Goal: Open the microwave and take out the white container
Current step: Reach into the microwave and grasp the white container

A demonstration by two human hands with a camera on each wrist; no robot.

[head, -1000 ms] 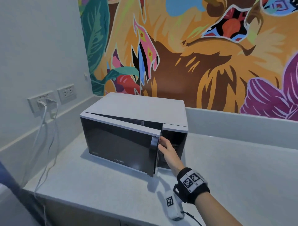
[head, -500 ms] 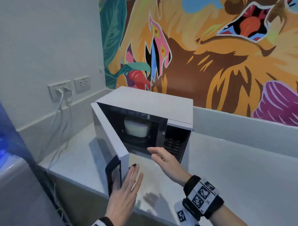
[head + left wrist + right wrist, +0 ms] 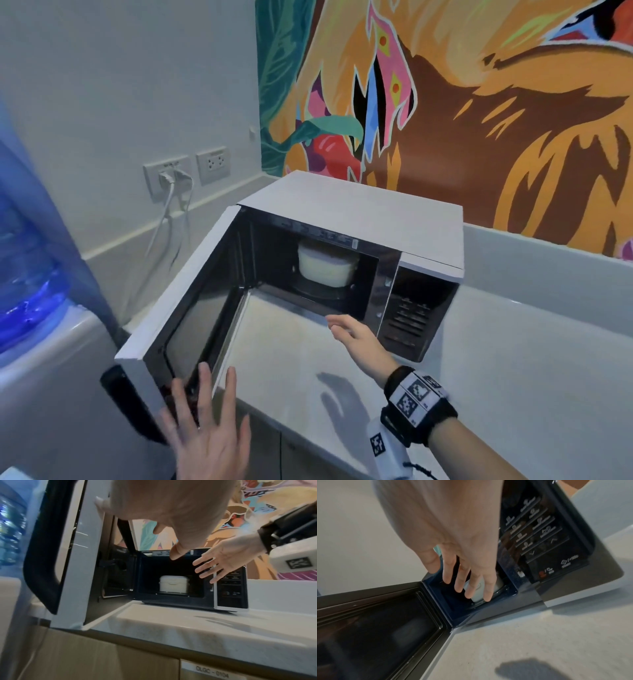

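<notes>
The white microwave (image 3: 346, 202) stands on the counter with its door (image 3: 178, 305) swung wide to the left. Inside, on the turntable, sits the white lidded container (image 3: 325, 265), also seen as the container (image 3: 173, 584) in the left wrist view and the container (image 3: 478, 591) partly behind fingers in the right wrist view. My right hand (image 3: 356, 337) hovers flat and open just in front of the cavity, apart from the container. My left hand (image 3: 209, 425) is spread open beside the door's free edge, holding nothing.
The pale counter (image 3: 513, 377) stretches right of the microwave. A blue water bottle on a dispenser (image 3: 27, 260) stands at the left, close to the door. Wall sockets with plugged white cables (image 3: 171, 178) sit behind. A mural wall backs the counter.
The door went from nearly shut, with my right hand on its handle, to wide open. My right hand let go and now hovers at the cavity; my left hand came into view beside the door.
</notes>
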